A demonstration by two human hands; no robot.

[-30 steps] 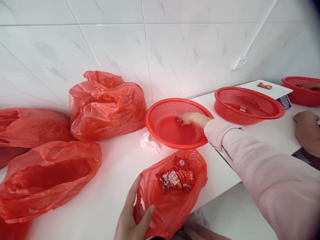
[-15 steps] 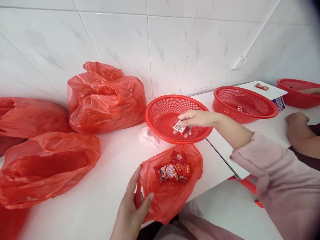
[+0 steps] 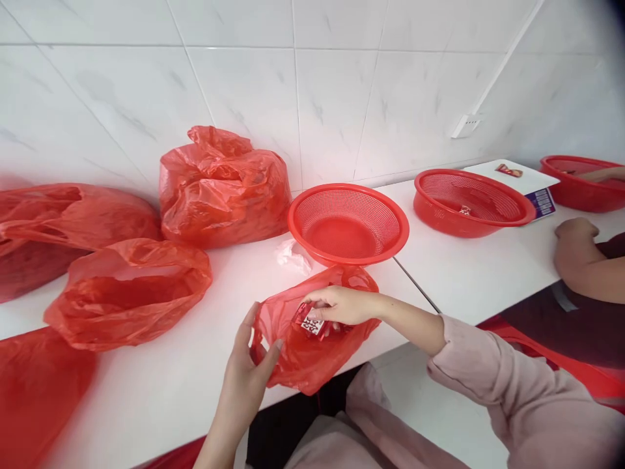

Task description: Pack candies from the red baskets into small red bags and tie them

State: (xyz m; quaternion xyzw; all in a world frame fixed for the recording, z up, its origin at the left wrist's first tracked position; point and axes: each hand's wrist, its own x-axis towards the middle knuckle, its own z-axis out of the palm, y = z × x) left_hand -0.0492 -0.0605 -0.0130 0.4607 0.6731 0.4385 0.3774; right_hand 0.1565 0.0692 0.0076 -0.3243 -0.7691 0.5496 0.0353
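Observation:
In the head view a red plastic bag (image 3: pixel 305 374) lies with its mouth spread at the table's front edge. My left hand (image 3: pixel 247 368) holds the bag's left rim between thumb and fingers. Inside the mouth, my right hand (image 3: pixel 344 305) is closed on a small red-and-white snack packet (image 3: pixel 311 324) with a dark pattern. That hand and the packet hide most of what lies in the bag. Just behind the bag stands a red perforated plastic basket (image 3: pixel 347 238), with nothing seen in it.
Another slack red bag (image 3: pixel 129 332) gapes on the left, with full red bags (image 3: pixel 224 195) against the tiled wall. Crumpled pale plastic (image 3: pixel 293 256) lies beside the basket. Rightward are a second basket (image 3: pixel 473 225), a white box (image 3: pixel 527 170) and another person's arm (image 3: pixel 588 260).
My right hand has brought the snack packet from the basket forward and down into the bag's mouth. My left hand still holds the rim. The whole view has shifted slightly.

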